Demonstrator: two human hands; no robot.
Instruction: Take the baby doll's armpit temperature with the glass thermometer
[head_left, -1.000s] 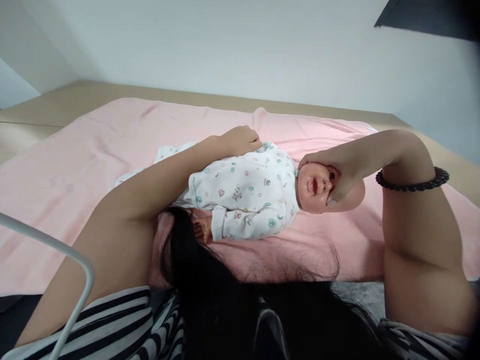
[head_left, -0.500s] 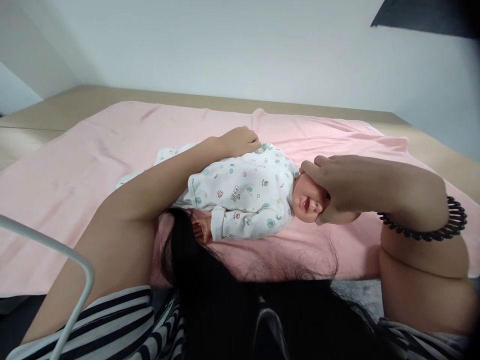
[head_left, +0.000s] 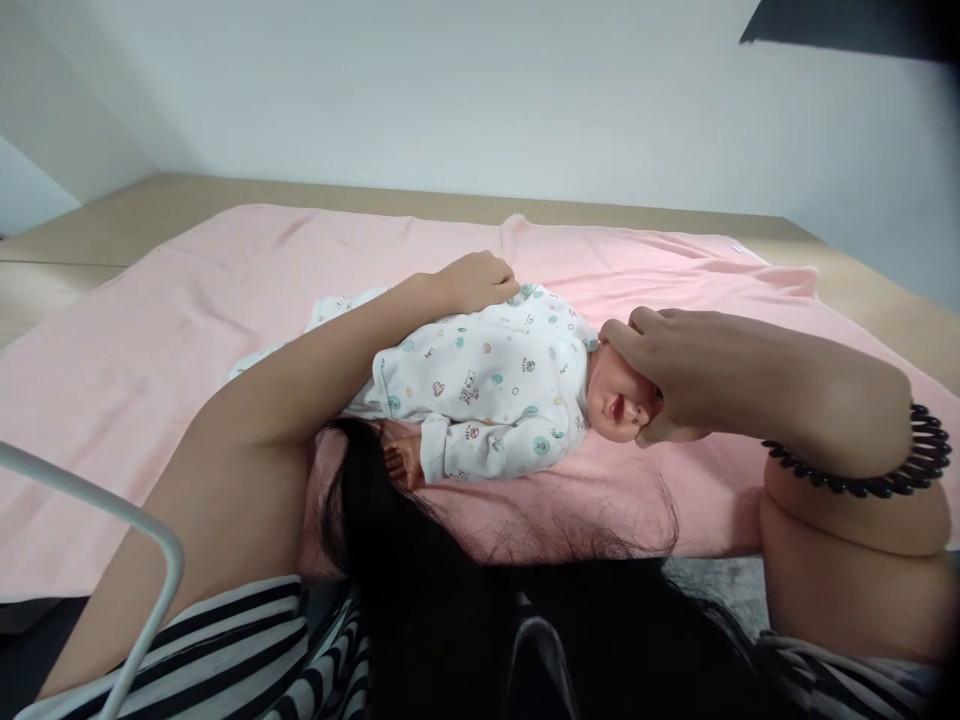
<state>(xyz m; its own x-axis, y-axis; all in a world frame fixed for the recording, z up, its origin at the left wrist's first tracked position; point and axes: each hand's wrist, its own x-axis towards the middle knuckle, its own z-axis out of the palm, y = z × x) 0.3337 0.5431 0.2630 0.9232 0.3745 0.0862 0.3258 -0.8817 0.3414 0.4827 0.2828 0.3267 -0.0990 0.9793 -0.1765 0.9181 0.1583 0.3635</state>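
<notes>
A baby doll (head_left: 480,390) lies on its back, head to the right, in a white long-sleeved top printed with small green and pink figures. My left hand (head_left: 476,283) reaches across its body, with curled fingers closed on the doll's far side; the fingertips are hidden in the clothing. From the right, my right hand (head_left: 660,365) is wrapped over the doll's head (head_left: 617,400), covering its upper part. The doll's near hand (head_left: 403,455) rests palm up on the pink cloth (head_left: 225,290) beneath it.
The cloth covers most of a light wooden surface (head_left: 360,195) against a pale wall (head_left: 450,90). A dark panel (head_left: 847,28) is at upper right. Long dark hair (head_left: 390,520) hangs in front. A grey curved bar (head_left: 161,560) crosses the lower left.
My right wrist and its black coil band have shifted slightly right, and my right hand sits slightly lower around the head. My left hand keeps nearly the same place on the doll.
</notes>
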